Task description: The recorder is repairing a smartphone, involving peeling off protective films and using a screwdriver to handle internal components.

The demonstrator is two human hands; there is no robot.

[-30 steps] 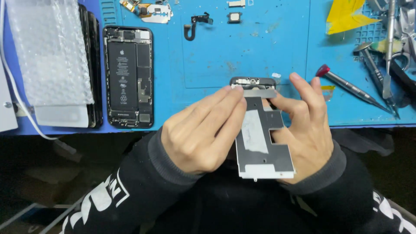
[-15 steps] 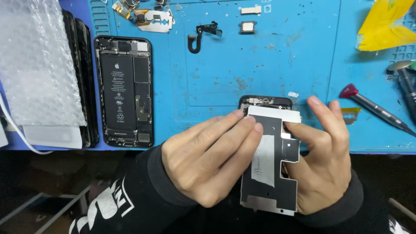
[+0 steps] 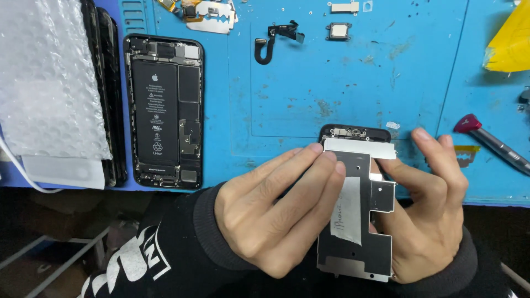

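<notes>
Both hands had drawn nearer; left hand (image 3: 276, 212) and right hand (image 3: 430, 215) gripped the metal backplate (image 3: 361, 221) over the phone screen (image 3: 355, 132).

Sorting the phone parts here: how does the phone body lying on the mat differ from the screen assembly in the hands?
The opened phone body lies flat on the blue mat, untouched; the screen assembly is gripped by the left hand and right hand at the mat's near edge. The phone body shows a black battery and boards; the screen assembly shows a silver metal backplate with a white paper strip. Both are elongated, with black edges.
</notes>
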